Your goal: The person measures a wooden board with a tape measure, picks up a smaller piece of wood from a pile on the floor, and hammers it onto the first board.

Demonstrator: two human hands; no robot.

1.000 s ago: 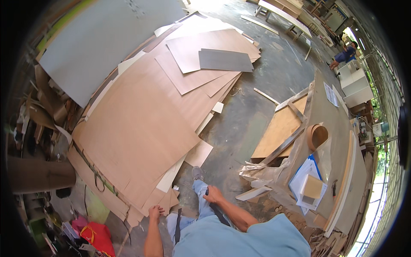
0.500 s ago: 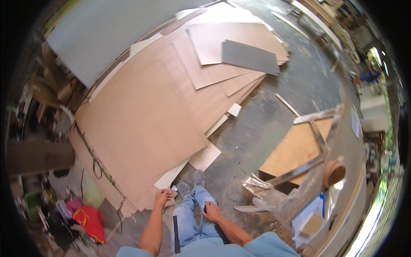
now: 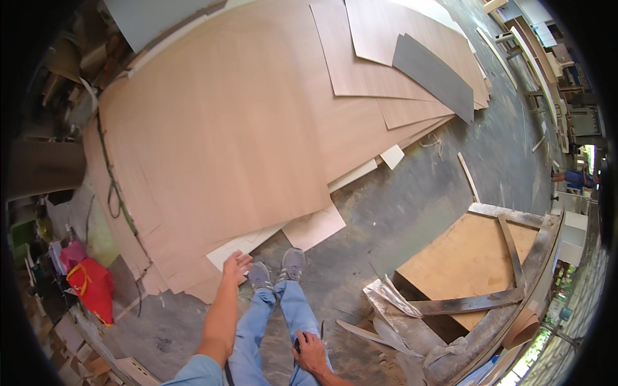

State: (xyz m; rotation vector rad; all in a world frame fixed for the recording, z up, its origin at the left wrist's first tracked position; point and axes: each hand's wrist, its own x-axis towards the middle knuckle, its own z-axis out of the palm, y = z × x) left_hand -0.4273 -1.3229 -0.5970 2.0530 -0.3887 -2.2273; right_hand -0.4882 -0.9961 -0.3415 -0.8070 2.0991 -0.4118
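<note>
My left hand (image 3: 237,264) is stretched forward with fingers spread, released, touching or just over the near edge of the pale sheet (image 3: 241,246) that sticks out from under the veneer stack (image 3: 219,141). No grip is made yet. The sheet lies flat on the floor (image 3: 399,206) at 11 o'clock from my shoes (image 3: 277,270), still pinned under the large brown sheets. My right hand (image 3: 309,350) rests on my right thigh at 5 o'clock, fingers curled around a small dark object (image 3: 297,345); I cannot tell what it is. Judged status: reach nearly complete; grasping and pulling the sheet free remain.
</note>
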